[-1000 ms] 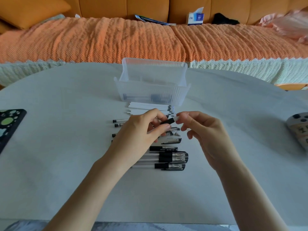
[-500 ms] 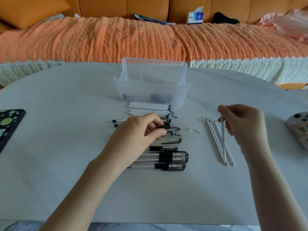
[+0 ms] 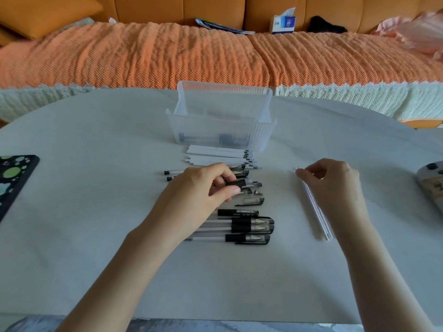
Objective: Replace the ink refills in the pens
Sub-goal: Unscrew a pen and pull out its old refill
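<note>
Gripping a pen with left hand, pinching a thin refill by its tip with right hand; might slip.

Honestly not much to read here: one pen in the row has a line of small white print on its black grip, way too blurry to make out, and the blue-and-white tissue box up on the sofa has dark lettering I can't read either.
</note>
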A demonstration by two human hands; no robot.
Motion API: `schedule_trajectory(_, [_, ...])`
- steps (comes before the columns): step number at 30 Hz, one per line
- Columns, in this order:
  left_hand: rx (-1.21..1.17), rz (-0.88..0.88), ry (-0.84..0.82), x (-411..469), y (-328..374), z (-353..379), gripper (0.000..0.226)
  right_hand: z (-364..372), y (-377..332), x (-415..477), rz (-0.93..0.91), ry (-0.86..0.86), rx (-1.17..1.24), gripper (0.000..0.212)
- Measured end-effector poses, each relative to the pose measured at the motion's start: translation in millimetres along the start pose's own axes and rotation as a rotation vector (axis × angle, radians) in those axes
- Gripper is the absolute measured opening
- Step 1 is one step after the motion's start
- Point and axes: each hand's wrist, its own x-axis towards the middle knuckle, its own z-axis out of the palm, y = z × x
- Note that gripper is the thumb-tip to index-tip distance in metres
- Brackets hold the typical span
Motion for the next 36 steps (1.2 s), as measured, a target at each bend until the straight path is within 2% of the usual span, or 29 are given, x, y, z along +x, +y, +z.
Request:
schedule_trajectory(2, [0.008, -0.002, -0.002, -0.9, -0.2, -0.6, 0.007, 0.9, -0.2, 0.2, -0.020, 0.010, -0.022, 0.012])
schedule_trajectory(5, [0.011, -0.009, -0.003, -1.3, -0.2, -2.3, 0.007, 7.0, -6.4, 0.8, -0.146, 0.034, 0.012, 0.004])
schedule_trajectory(12, [0.012, -0.022, -0.006, -2.5, 0.1, -4.5, 0.008, 40.2, -24.1, 1.6, -0.423, -0.095, -0.007, 0.009])
schedule_trajectory(27, [0.005, -0.027, 0.001, -2.1, -1.4, -5.7, 0.007, 48.7, -25.2, 5.2, -0.428, -0.110, -0.067, 0.003])
schedule_trajectory(36, [0.014, -0.025, -0.003, -1.7, -1.1, -5.2, 0.006, 49.8, -25.5, 1.6, -0.488, -0.051, -0.181, 0.011])
